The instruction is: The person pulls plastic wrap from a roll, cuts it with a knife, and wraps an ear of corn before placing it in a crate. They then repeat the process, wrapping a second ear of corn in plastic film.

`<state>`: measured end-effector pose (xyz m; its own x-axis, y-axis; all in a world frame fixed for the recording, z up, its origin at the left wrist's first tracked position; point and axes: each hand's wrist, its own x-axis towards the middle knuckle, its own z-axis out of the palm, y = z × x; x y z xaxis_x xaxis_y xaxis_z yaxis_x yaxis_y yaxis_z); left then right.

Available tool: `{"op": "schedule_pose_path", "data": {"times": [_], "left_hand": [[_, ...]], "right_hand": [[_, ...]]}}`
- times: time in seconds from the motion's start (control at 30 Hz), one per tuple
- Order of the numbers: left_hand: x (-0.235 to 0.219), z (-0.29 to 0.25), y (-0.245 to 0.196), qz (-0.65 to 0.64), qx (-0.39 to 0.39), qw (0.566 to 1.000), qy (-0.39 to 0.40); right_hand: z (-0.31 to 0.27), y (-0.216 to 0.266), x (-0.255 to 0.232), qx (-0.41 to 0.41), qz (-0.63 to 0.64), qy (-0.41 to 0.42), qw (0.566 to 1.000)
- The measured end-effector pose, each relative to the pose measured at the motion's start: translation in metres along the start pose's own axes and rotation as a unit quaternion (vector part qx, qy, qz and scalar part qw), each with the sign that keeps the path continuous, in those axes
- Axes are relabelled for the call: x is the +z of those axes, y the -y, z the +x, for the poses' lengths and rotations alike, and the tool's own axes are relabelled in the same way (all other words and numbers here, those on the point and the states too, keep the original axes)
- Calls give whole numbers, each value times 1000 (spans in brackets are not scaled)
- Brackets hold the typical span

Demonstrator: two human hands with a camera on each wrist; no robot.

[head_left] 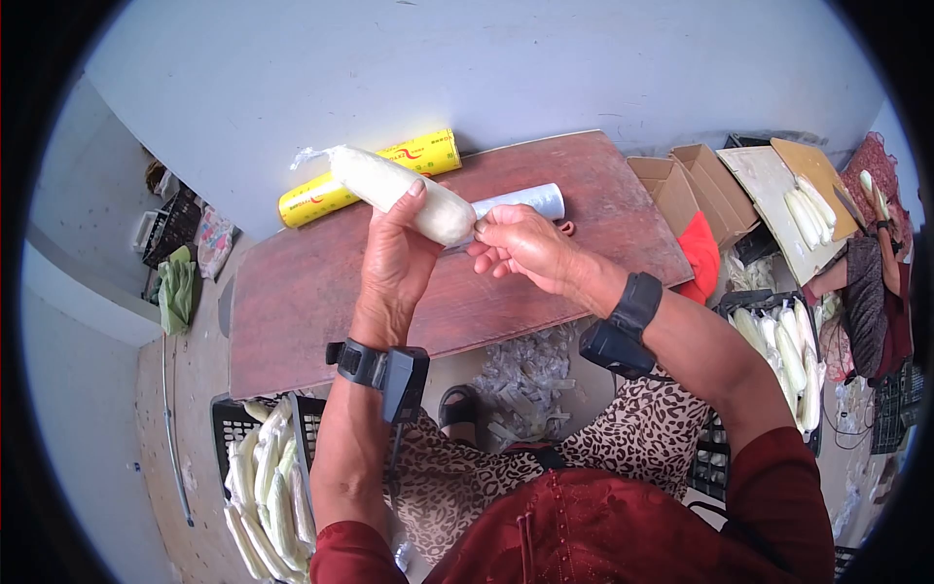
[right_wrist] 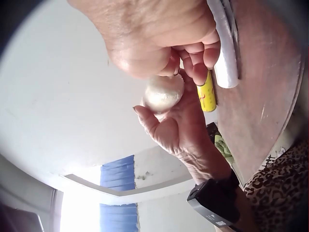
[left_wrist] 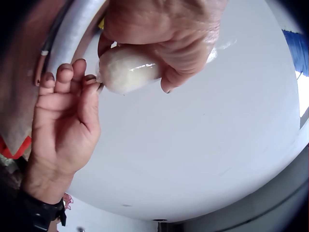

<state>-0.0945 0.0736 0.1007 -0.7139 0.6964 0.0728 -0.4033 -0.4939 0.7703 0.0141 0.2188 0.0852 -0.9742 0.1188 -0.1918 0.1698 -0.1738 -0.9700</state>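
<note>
A thick, pale vegetable (head_left: 375,182) in clear plastic film is held up above the reddish-brown table (head_left: 321,292), tilted, with a loose twist of film at its far left end. My left hand (head_left: 401,248) grips it from below, thumb along its near side. At the rounded near end, my right hand (head_left: 533,243) pinches the film between thumb and forefinger, the other fingers loosely bent. In the left wrist view the vegetable's end (left_wrist: 125,72) shows smooth and shiny under the film. The right wrist view shows the left hand (right_wrist: 181,128) cupped around it.
A yellow printed roll (head_left: 316,201) and a clear film roll (head_left: 525,201) lie on the table. Crates of pale long vegetables (head_left: 272,487) stand at left and right. Cardboard boxes (head_left: 696,190) are at right, film scraps (head_left: 530,380) below. Another person's arm (head_left: 887,253) shows far right.
</note>
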Motion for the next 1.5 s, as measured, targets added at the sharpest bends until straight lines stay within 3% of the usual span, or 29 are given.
{"op": "schedule_pose_path", "data": {"times": [0.97, 1.5], "left_hand": [[-3, -2, 7, 77, -7, 996, -31], [-6, -3, 6, 69, -12, 997, -44]], "right_hand": [[0, -6, -1, 64, -79, 33, 994], [1, -11, 2, 26, -89, 9, 996]]}}
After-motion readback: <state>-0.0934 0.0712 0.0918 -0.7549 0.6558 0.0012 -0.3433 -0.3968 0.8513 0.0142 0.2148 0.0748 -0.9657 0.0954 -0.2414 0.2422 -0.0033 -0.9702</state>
